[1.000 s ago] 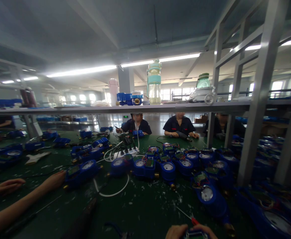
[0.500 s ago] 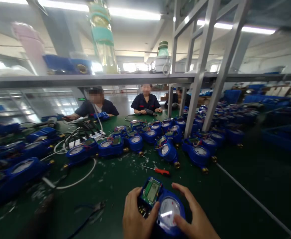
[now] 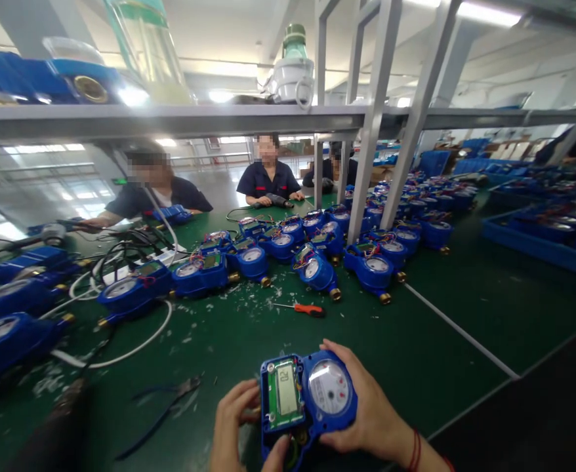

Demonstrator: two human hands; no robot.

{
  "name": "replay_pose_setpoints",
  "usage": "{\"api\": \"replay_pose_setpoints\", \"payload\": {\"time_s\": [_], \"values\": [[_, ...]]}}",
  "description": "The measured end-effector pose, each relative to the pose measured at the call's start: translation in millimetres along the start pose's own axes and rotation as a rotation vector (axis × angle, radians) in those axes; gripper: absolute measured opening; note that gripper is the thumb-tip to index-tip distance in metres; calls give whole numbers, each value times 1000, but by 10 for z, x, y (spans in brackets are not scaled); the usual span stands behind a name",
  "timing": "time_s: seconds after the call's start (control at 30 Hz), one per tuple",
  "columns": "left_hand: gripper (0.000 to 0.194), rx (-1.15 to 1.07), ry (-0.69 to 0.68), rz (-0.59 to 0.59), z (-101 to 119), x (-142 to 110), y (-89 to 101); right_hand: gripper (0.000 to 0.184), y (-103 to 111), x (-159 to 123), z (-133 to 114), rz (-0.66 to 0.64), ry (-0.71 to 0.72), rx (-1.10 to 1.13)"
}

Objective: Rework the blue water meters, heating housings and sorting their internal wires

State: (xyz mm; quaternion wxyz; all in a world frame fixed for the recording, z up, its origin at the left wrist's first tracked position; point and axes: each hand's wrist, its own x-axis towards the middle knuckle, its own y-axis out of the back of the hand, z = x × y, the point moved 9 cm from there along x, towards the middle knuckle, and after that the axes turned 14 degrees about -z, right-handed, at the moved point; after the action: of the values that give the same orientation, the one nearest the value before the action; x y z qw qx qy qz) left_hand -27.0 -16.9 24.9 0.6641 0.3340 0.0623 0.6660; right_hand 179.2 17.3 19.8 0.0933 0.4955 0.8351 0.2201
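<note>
A blue water meter [image 3: 330, 390] is held low in the middle of the view, its round white dial facing up. Beside the dial, its open housing shows a green circuit board with a small display [image 3: 287, 387]. My right hand [image 3: 374, 410] wraps the dial side, fingers along the top edge and thumb below. At the housing's left side is my left hand [image 3: 233, 419], its thumb pressed at the lower edge near some wires and its fingers curled against the side. Dark-handled cutting pliers [image 3: 163, 410] lie to the left, and an orange screwdriver [image 3: 309, 310] lies beyond the meter.
Many more blue meters [image 3: 316, 270] stand across the green table [image 3: 396, 354]. White cables and a power strip [image 3: 135, 262] lie at left. A metal shelf [image 3: 209, 121] on posts crosses above. Several people sit opposite. Blue crates [image 3: 538, 242] stand at right.
The meter has turned from slanted to nearly upright, its display and dial now facing me. My right hand has closed round the dial side. The view has shifted down and to the right.
</note>
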Motion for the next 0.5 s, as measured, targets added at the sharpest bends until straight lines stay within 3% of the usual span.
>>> {"api": "replay_pose_setpoints", "payload": {"time_s": [0.1, 0.23, 0.33, 0.5], "values": [[66, -1, 0, -179, 41, 160, -19, 105, -10, -32, -18, 13, 34, -59], [69, -18, -44, -359, 86, 283, -52, 102, -30, -59, -75, 21, 37, -96], [74, -43, -25, -428, 50, 323, -73, 104, -2, -34, -130, 19, 23, -102], [73, -297, 103, -447, -68, 465, -134, 106, 84, 82, -140, 12, 24, -59]]}}
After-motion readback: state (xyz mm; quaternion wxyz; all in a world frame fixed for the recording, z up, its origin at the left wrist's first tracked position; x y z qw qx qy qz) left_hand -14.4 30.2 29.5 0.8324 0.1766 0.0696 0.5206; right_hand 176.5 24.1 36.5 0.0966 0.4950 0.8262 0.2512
